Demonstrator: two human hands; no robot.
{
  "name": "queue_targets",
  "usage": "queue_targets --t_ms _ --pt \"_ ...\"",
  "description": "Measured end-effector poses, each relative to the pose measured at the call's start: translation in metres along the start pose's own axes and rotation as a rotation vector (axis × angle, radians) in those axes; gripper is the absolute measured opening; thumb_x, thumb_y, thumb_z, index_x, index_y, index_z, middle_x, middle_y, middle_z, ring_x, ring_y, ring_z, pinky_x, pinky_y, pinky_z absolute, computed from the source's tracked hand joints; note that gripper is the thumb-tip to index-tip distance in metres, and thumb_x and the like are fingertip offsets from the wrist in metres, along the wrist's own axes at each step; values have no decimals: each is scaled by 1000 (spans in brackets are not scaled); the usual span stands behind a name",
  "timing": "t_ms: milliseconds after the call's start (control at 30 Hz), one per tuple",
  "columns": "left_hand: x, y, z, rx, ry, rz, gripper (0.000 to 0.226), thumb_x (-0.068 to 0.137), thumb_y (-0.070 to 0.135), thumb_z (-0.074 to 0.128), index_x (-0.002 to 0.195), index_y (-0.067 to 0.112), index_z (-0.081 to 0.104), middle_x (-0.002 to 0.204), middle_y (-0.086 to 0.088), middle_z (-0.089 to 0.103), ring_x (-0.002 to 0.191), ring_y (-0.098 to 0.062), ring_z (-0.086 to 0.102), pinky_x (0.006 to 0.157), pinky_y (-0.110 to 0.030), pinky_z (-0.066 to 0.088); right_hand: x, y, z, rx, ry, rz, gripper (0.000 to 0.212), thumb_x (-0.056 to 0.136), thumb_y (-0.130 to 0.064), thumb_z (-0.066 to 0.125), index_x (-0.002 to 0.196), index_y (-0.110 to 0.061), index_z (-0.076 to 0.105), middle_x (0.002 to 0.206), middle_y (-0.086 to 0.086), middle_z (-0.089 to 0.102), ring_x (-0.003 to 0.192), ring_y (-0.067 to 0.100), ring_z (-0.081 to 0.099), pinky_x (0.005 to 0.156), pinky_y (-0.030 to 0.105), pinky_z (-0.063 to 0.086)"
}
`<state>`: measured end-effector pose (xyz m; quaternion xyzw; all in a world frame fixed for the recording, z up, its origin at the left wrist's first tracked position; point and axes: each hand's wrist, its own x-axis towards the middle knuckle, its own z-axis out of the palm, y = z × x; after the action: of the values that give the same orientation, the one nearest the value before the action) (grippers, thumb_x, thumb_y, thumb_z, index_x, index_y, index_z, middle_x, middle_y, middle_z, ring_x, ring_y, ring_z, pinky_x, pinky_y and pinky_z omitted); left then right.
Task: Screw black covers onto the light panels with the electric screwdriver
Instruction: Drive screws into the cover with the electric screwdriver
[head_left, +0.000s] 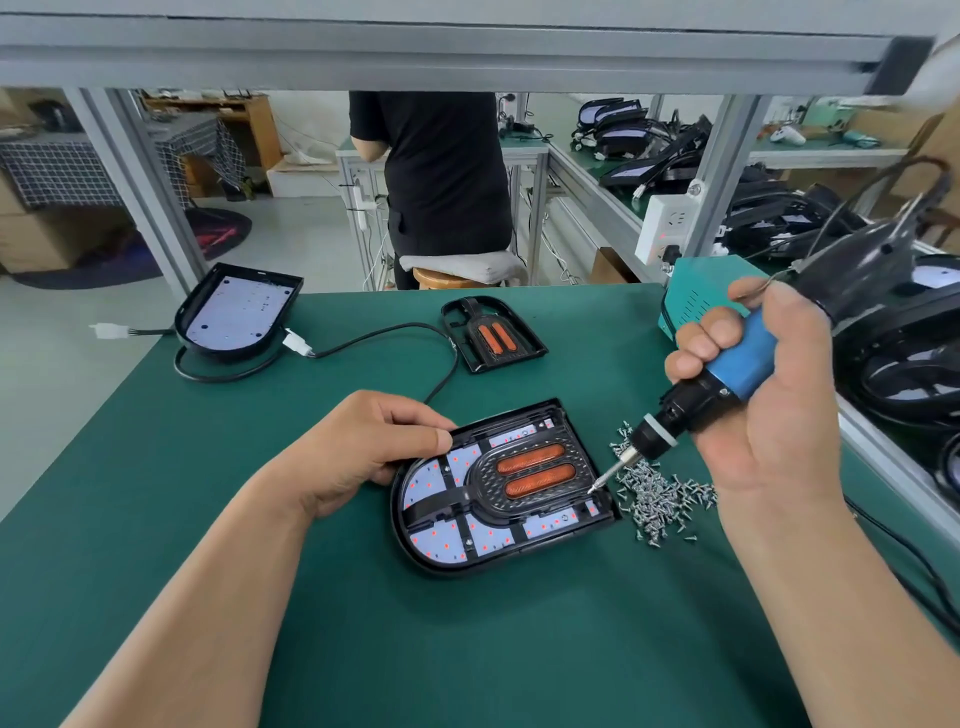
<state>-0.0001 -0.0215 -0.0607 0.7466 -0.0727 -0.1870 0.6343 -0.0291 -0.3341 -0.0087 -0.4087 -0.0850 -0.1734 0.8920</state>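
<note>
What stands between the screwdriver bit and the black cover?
Nothing visible. The bit of the electric screwdriver is at the right edge of the black cover; loose screws lie right of the light panel, and the left hand holds its far rim.

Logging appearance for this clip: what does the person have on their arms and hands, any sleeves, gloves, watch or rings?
Nothing worn is in view. Both forearms are bare up to the bottom edge of the frame, with no sleeve or cuff. The left hand and right hand are ungloved, with no rings, watch, strap or tape showing.
</note>
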Motion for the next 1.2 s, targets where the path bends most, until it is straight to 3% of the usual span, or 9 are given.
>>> queue_targets --t_ms 467,700,1000,1200 --pt "1 0 0 -1 -6 -4 27 78 26 79 102 13 83 81 -7 77 60 -8 61 47 -14 38 -4 6 5 -90 -110 8 11 101 -23 49 98 -20 59 70 -3 48 63 14 48 57 26 47" --pt "1 -1 0 24 7 -7 30 77 30 80 102 14 83 84 -10 76 65 -13 57 50 -19 32 -4 11 5 -102 -151 26 12 91 -30 64 99 -21 61 70 -1 48 64 16 49 58 28 48" --pt "-1 1 1 14 6 -13 32 76 30 81 102 13 83 85 -11 76 67 -15 57 51 -21 33 -9 8 6 -117 -306 17 11 90 -26 59 101 -23 61 69 -3 49 62 16 48 57 29 47" --pt "-1 1 2 -21 -5 -10 28 77 25 80 100 10 83 85 -11 78 64 -13 66 50 -17 46 -12 6 9 -131 -373 23 16 86 -20 58 102 -22 60 67 -1 46 60 18 44 56 30 45"
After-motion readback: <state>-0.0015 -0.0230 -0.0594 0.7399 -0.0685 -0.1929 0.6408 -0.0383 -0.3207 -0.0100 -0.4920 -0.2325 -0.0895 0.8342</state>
